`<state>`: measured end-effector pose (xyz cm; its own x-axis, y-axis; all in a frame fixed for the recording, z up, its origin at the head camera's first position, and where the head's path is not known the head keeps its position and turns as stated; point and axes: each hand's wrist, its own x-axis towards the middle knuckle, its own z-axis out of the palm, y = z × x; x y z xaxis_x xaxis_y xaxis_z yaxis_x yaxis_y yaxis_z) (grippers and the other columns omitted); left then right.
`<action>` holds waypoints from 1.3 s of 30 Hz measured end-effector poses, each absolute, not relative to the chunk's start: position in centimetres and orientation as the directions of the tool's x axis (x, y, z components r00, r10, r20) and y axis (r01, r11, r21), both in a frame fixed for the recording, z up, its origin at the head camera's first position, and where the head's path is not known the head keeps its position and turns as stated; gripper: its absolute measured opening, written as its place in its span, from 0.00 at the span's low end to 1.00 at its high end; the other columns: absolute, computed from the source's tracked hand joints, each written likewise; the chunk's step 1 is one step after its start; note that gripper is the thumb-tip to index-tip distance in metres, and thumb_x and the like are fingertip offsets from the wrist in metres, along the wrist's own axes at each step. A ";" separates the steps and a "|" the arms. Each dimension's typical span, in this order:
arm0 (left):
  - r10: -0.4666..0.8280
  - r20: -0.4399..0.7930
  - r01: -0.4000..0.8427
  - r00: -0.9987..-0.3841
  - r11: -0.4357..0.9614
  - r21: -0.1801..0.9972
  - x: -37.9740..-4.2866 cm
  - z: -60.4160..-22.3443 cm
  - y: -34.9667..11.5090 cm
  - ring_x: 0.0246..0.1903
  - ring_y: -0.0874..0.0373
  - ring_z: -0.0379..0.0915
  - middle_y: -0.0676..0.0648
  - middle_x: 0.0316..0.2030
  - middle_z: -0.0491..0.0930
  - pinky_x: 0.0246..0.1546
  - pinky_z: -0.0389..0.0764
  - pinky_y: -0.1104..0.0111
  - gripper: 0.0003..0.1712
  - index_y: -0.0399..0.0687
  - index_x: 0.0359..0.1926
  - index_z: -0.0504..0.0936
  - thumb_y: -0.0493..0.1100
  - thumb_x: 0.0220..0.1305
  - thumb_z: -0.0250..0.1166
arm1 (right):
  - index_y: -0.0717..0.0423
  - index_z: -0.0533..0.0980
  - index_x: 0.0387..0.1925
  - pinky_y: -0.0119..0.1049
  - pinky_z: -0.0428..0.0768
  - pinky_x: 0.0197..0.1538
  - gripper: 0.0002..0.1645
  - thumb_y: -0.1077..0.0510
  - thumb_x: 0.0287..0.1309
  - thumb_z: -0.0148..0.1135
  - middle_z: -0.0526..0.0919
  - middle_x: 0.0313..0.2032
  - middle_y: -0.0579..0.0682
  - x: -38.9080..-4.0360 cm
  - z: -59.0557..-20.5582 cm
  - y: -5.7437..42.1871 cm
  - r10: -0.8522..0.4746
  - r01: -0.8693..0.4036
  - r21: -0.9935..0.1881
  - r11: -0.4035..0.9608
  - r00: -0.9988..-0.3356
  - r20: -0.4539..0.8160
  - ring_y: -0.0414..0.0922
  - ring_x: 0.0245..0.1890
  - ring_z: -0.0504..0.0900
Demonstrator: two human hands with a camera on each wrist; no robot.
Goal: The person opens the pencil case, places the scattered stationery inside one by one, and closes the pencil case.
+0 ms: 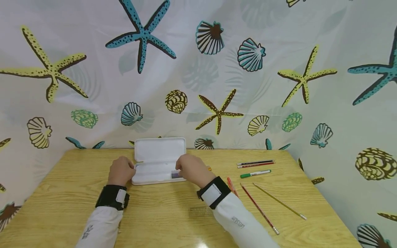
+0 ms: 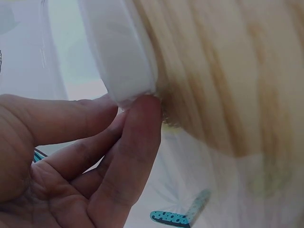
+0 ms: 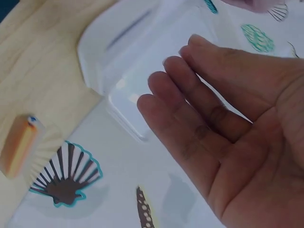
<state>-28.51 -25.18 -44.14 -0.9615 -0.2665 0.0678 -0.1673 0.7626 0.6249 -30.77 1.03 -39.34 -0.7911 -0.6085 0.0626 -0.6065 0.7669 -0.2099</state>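
Note:
A white pencil case [image 1: 149, 179] lies on the table with its lid [image 1: 159, 148] raised. My left hand [image 1: 120, 171] pinches the case's left end between thumb and fingers; the left wrist view shows the fingertips at the corner of the case [image 2: 121, 52]. Over the right end of the tray hovers my right hand [image 1: 193, 168], fingers loosely bent and nothing visible between them in the right wrist view. Beside its fingertips, a small purple block [image 1: 175, 175] lies in the tray. An orange block [image 3: 20, 146] rests on the table just beyond the right hand.
On the right lie a black pencil [image 1: 255, 162], a red pencil [image 1: 257, 165], a green marker [image 1: 255, 173], a red pen [image 1: 231, 186], a longer red pencil [image 1: 258, 208] and a yellow pencil [image 1: 279, 200]. A clear ruler [image 1: 198, 210] lies near the right forearm. Patterned cloth hangs behind.

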 end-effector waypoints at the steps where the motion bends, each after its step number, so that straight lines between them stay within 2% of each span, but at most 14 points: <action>1: -0.264 0.071 -0.164 -0.962 0.764 0.624 -28.5 -44.2 -25.2 0.24 0.45 0.74 0.39 0.24 0.78 0.22 0.73 0.61 0.05 0.30 0.28 0.83 0.31 0.55 0.64 | 0.56 0.88 0.42 0.36 0.82 0.42 0.08 0.64 0.61 0.71 0.87 0.40 0.48 -30.4 -38.9 1.4 -0.612 -0.608 -0.230 0.760 -0.789 0.064 0.43 0.40 0.84; 6: -0.257 0.086 -0.151 -0.962 0.773 0.616 -28.6 -44.3 -25.3 0.24 0.45 0.74 0.39 0.23 0.78 0.22 0.73 0.60 0.05 0.30 0.27 0.83 0.31 0.55 0.64 | 0.58 0.88 0.41 0.35 0.81 0.41 0.07 0.62 0.60 0.73 0.87 0.37 0.48 -28.6 -37.5 3.3 -0.642 -0.635 -0.272 0.723 -0.763 0.073 0.42 0.37 0.83; 11: -0.257 0.076 -0.157 -0.963 0.771 0.617 -28.4 -44.2 -25.2 0.23 0.46 0.74 0.39 0.23 0.78 0.22 0.73 0.60 0.05 0.30 0.28 0.83 0.31 0.55 0.64 | 0.55 0.89 0.40 0.35 0.81 0.41 0.09 0.59 0.57 0.77 0.89 0.39 0.47 -26.4 -37.1 4.7 -0.651 -0.636 -0.239 0.734 -0.759 0.023 0.40 0.35 0.83; 14: -0.260 0.064 -0.166 -0.963 0.768 0.618 -28.4 -44.1 -25.1 0.23 0.46 0.74 0.38 0.23 0.79 0.22 0.74 0.60 0.05 0.29 0.29 0.83 0.31 0.55 0.64 | 0.54 0.89 0.39 0.40 0.82 0.47 0.09 0.59 0.55 0.78 0.89 0.38 0.46 -25.3 -37.0 5.5 -0.654 -0.643 -0.203 0.739 -0.757 0.017 0.40 0.36 0.84; 18: -0.260 0.062 -0.167 -0.964 0.767 0.619 -28.3 -44.0 -25.1 0.24 0.45 0.75 0.38 0.24 0.79 0.23 0.75 0.60 0.06 0.28 0.30 0.83 0.31 0.55 0.64 | 0.55 0.88 0.37 0.40 0.82 0.44 0.09 0.60 0.53 0.79 0.88 0.36 0.47 -24.4 -36.9 6.7 -0.640 -0.631 -0.201 0.749 -0.768 0.023 0.41 0.34 0.83; 21: -0.258 0.062 -0.164 -0.964 0.764 0.624 -28.3 -44.0 -25.1 0.24 0.45 0.75 0.37 0.24 0.79 0.23 0.75 0.60 0.06 0.28 0.30 0.83 0.31 0.55 0.63 | 0.57 0.88 0.35 0.35 0.81 0.36 0.08 0.63 0.51 0.79 0.88 0.35 0.48 -24.1 -37.1 7.7 -0.631 -0.616 -0.240 0.751 -0.775 0.015 0.40 0.32 0.83; 23: -0.256 0.059 -0.165 -0.965 0.765 0.623 -28.3 -43.9 -25.1 0.24 0.45 0.75 0.37 0.25 0.79 0.23 0.75 0.60 0.06 0.28 0.30 0.83 0.31 0.55 0.63 | 0.57 0.87 0.30 0.34 0.78 0.33 0.05 0.65 0.51 0.79 0.86 0.30 0.47 -24.1 -37.3 8.3 -0.632 -0.611 -0.265 0.746 -0.775 0.008 0.39 0.28 0.80; 26: -0.257 0.056 -0.169 -0.965 0.769 0.617 -28.3 -43.9 -25.2 0.25 0.45 0.75 0.37 0.25 0.79 0.23 0.75 0.60 0.06 0.29 0.30 0.83 0.32 0.55 0.63 | 0.56 0.86 0.27 0.34 0.77 0.33 0.06 0.66 0.50 0.78 0.84 0.27 0.45 -24.2 -37.9 9.1 -0.622 -0.596 -0.278 0.754 -0.783 -0.010 0.37 0.26 0.76; 32: -0.257 0.051 -0.171 -0.965 0.766 0.619 -28.4 -44.0 -25.3 0.26 0.44 0.75 0.37 0.26 0.80 0.24 0.76 0.59 0.06 0.29 0.30 0.83 0.32 0.56 0.64 | 0.56 0.87 0.31 0.37 0.80 0.38 0.06 0.66 0.50 0.78 0.86 0.31 0.45 -24.4 -39.0 9.8 -0.589 -0.548 -0.296 0.782 -0.806 -0.066 0.38 0.31 0.78; 39: -0.257 0.040 -0.177 -0.966 0.762 0.623 -28.4 -44.0 -25.3 0.25 0.45 0.75 0.37 0.26 0.80 0.24 0.75 0.60 0.06 0.29 0.31 0.84 0.32 0.56 0.64 | 0.56 0.84 0.24 0.34 0.71 0.30 0.09 0.70 0.50 0.74 0.77 0.24 0.42 -24.4 -40.1 10.0 -0.598 -0.554 -0.313 0.771 -0.800 -0.056 0.37 0.25 0.69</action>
